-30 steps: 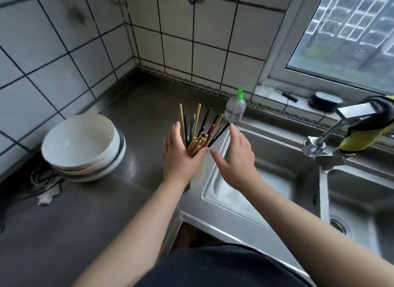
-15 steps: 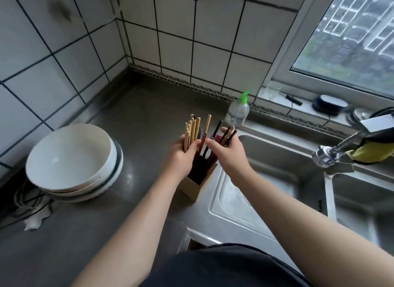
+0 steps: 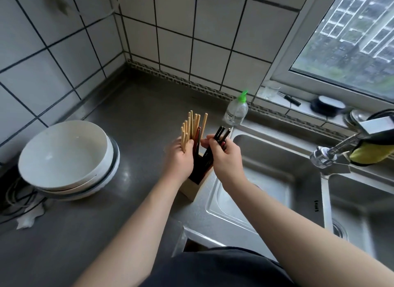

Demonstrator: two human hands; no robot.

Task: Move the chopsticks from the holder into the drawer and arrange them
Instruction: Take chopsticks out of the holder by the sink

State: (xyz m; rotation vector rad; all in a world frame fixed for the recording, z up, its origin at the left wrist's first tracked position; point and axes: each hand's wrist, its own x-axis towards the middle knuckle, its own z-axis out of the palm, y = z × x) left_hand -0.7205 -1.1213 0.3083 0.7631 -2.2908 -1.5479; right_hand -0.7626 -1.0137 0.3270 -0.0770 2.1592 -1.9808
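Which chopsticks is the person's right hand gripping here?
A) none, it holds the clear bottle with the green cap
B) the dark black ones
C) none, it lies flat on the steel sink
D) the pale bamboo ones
B: the right hand grips the dark black chopsticks above the light wooden holder, while the left hand holds the pale bamboo chopsticks.

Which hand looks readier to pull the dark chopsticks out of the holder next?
Right, probably: the right hand grips the dark chopsticks, while the left hand is busy holding the pale wooden chopsticks.
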